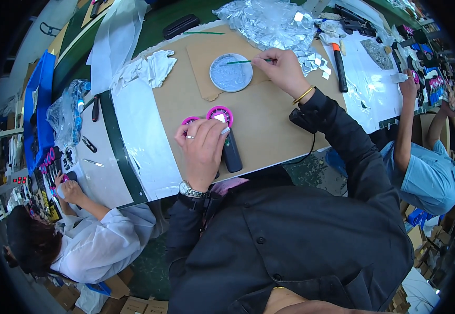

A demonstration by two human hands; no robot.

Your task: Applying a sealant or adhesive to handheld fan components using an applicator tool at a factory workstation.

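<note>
My right hand (282, 68) pinches a thin green stick (242, 62). The stick's far tip rests over a shallow round white dish (231, 82) of pale grey paste. My left hand (202, 146) is closed, with a small silvery piece (225, 130) at its fingertips. Right beside it is a handheld device with a bright pink round rim (229, 112) and a dark handle (231, 153). A small white square (220, 118) shows on the round head. A second pink-rimmed head (189, 120) lies partly hidden behind my left hand.
Brown cardboard (269, 125) covers the worktable. Silvery squares (315, 62) lie beside a clear bag (269, 23). An orange-and-black hammer (339, 68) lies at right, a white cloth (156, 68) and black case (181, 25) at left. A white-sleeved person (104, 235) works left, another person (421, 162) right.
</note>
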